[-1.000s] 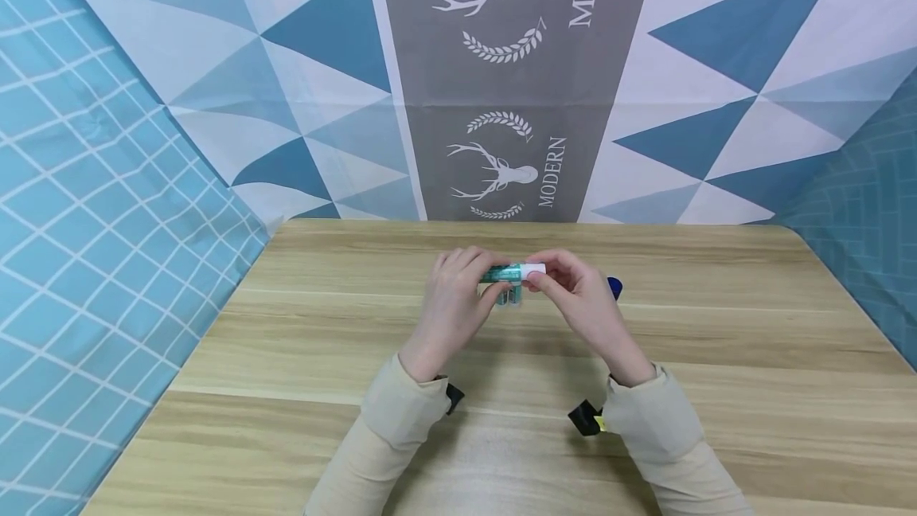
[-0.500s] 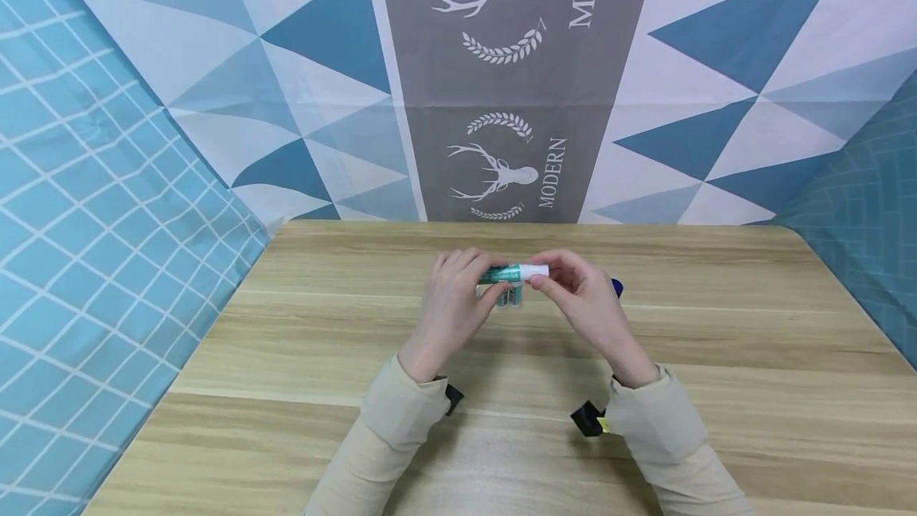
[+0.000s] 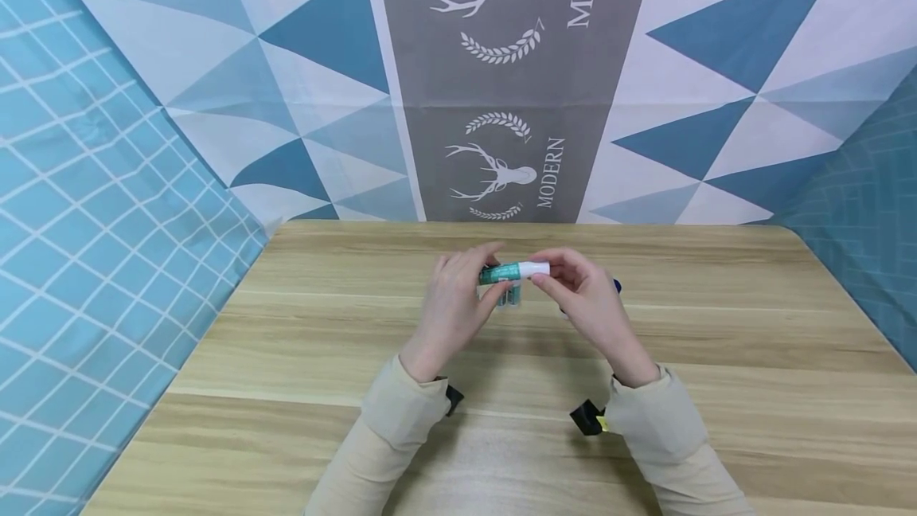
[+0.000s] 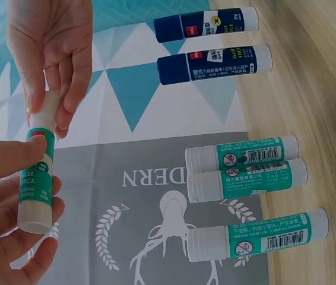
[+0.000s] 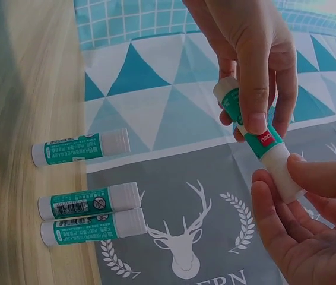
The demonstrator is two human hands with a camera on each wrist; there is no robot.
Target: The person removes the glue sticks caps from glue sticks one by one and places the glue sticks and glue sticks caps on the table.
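A left fingertip has risen off the glue stick (image 3: pixel 510 271) since the earlier head frame, baring more of its dark green end.

Both hands are clamped on that one stick, held sideways in the air above the table (image 3: pixel 752 333): the left hand (image 3: pixel 453 305) grips the green body between thumb and fingers, the right hand (image 3: pixel 589 305) pinches the white end, their fingers close to each other. Beyond, three green sticks (image 4: pixel 263 236) stand upright, two close together and one apart; two blue sticks (image 4: pixel 230 69) stand near them, mostly hidden by the right hand in the head view.
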